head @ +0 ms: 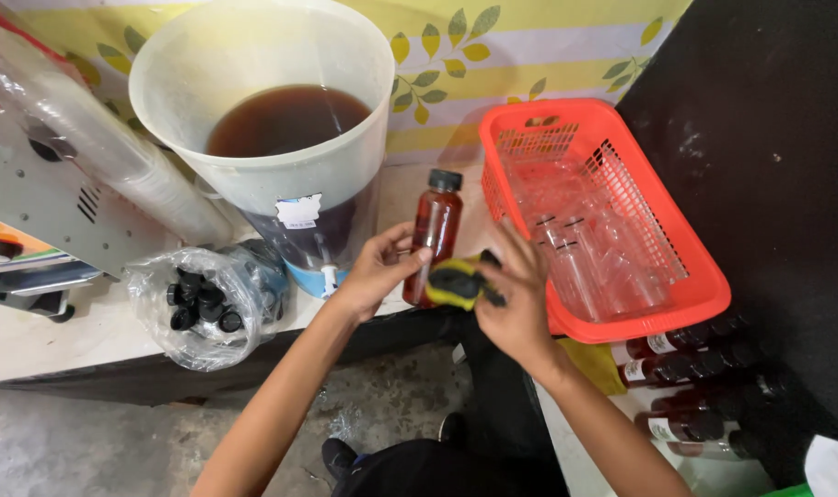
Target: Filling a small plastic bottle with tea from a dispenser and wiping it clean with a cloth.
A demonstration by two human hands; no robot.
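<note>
My left hand (379,267) holds a small plastic bottle (435,228) of dark red-brown liquid with a black cap, upright in the middle of the view. My right hand (518,299) presses a yellow and black cloth (458,282) against the bottle's lower side. Just behind the bottle stands a large white bucket (345,166) of dark brown liquid, with a small tap (328,276) at its base.
An orange plastic basket (677,308) of empty clear bottles sits at right. Several filled, capped bottles (686,373) lie below it. A clear bag of black caps (203,304) rests at left beside a grey machine (32,198). The floor and my dark-clothed legs are below.
</note>
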